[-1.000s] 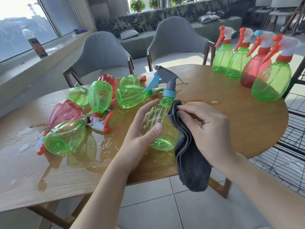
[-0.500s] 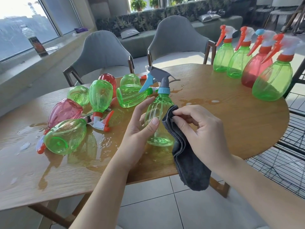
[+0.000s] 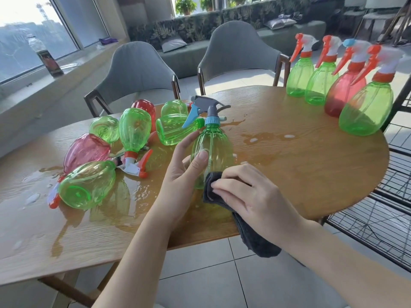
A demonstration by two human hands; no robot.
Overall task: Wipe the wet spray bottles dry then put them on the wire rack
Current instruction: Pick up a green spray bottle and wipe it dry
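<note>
Over the table (image 3: pixel 311 165), left hand (image 3: pixel 180 174) grips bottle (image 3: pixel 213 150).

— Where is the green spray bottle (image 3: pixel 212 152) sitting?
— It's standing upright mid-surface, a dark cloth (image 3: pixel 224 196) pressing its base.
— And the others?
— Wet bottles (image 3: pixel 133 132) are lying left; four upright bottles (image 3: pixel 342 85) are standing far right.

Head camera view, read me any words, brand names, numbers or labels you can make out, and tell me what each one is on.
No text can be read in this view.
Drink bottle on the windowsill: it has a dark label, too small and blurred to read.
Spray bottle held in the left hand: no print shows.
Cloth under the right hand: plain, no tag shows.
Other spray bottles on the table: no labels show.
</note>
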